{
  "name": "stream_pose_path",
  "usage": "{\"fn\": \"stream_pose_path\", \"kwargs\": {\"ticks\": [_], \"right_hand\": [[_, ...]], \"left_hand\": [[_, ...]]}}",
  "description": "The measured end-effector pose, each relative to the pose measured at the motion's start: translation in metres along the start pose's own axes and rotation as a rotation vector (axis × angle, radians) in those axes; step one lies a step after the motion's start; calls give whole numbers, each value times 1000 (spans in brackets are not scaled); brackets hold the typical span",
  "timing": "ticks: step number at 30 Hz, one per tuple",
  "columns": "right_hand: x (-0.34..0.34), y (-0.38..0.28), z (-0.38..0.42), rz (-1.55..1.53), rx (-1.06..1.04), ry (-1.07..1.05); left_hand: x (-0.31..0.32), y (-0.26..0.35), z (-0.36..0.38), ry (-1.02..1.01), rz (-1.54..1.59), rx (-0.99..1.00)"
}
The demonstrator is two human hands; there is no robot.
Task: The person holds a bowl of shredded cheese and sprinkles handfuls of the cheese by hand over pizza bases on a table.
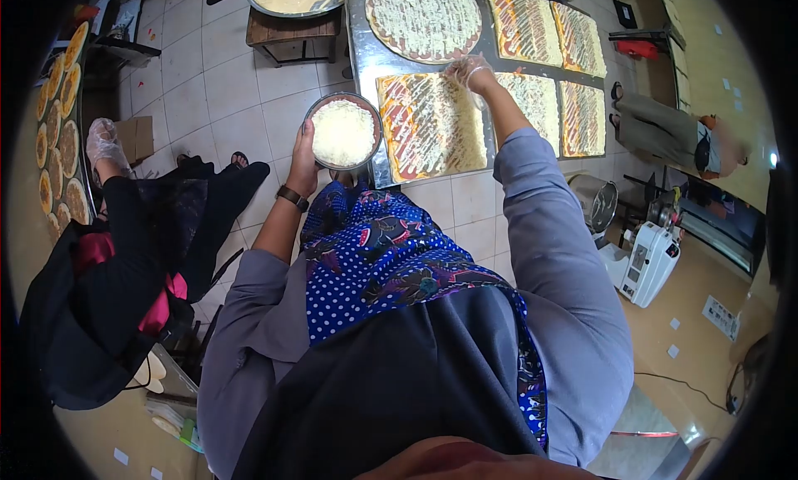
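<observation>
My left hand (304, 160) is wrapped round the side of a round bowl (379, 118) full of grated cheese (342, 133), held off the table's left edge. In a clear plastic glove, my right hand (472, 71) hovers over the top edge of a rectangular pizza (416, 131). Its fingers are bunched together, seemingly on a pinch of grated cheese, though their tips are hard to see. Sauce stripes cover this pizza, with pale shreds on its middle and right. Just beyond lies a round pizza (424, 19) strewn with shreds.
More rectangular pizzas (522, 27) share the metal table (366, 60). A basin (297, 0) of pale mixture rests on a wooden stool (293, 31). At left, a person in black (125, 264) stands by a tray of round breads (62, 135). Another person (682, 135) is at right, near a white machine (650, 264).
</observation>
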State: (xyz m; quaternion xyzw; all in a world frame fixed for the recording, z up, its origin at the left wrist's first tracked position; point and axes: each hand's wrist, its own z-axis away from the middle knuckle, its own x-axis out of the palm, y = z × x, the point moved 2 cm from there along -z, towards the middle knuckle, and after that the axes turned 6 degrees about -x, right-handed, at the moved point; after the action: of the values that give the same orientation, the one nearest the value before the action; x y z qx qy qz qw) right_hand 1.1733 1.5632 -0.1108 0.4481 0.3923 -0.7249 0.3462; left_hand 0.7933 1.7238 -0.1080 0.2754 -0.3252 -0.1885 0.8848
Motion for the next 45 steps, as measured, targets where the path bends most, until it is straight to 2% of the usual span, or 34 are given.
{"fn": "stream_pose_path", "kwargs": {"ticks": [2, 3, 5, 6, 8, 10, 12, 14, 16, 20, 24, 28, 30, 31, 36, 40, 41, 42, 44, 45], "right_hand": [[-2, -10, -5, 168, -165, 74], [-2, -14, -8, 169, -169, 73], [0, -22, -14, -28, -131, -49], [0, -27, -16, -26, -136, -50], [2, -40, -19, -119, -256, -38], [0, -58, -21, -124, -248, -45], [0, -70, -23, -160, -128, -100], [2, -81, -25, -159, -131, -118], [8, -92, -29, -218, -310, -49], [6, -109, -27, -224, -244, -126], [18, -116, -35, -268, -216, -49], [12, -124, -35, -329, -282, -58], [2, -136, -26, -72, -282, -193], [7, -135, -22, -71, -285, -193], [12, -136, 8, -302, -280, -101], [8, -142, 25, -160, -202, -132], [38, -117, 23, -59, -262, -7], [33, -119, 27, -57, -260, -6], [24, -119, 39, -16, -72, -20], [21, -125, 45, -15, -69, -17]], "left_hand": [[-5, 2, 2, -4, 3, 25], [-6, 3, 4, -11, 4, 50], [-8, 4, 6, -3, 15, 50], [-9, 4, 7, 2, 23, 46], [-10, 4, 9, 22, 26, 41], [-7, 5, 12, 38, 27, 34], [-3, 8, 17, 36, 23, -9], [-2, 7, 19, 26, 27, 1], [-5, 4, 18, 16, 32, 11], [-8, 1, 19, -3, 30, 15], [-11, 2, 23, 10, 3, 21], [-16, 0, 25, 22, 0, 10], [-19, -3, 24, 54, 5, 10], [-21, -4, 24, 55, 6, 11], [-20, -8, 24, 61, -25, -39], [-18, -14, 18, 48, -13, -18], [-17, -16, 16, 43, -14, -17], [-16, -17, 15, 37, -16, -16], [-14, -20, 14, 25, -20, -20], [-12, -21, 13, 15, -23, -24]]}}
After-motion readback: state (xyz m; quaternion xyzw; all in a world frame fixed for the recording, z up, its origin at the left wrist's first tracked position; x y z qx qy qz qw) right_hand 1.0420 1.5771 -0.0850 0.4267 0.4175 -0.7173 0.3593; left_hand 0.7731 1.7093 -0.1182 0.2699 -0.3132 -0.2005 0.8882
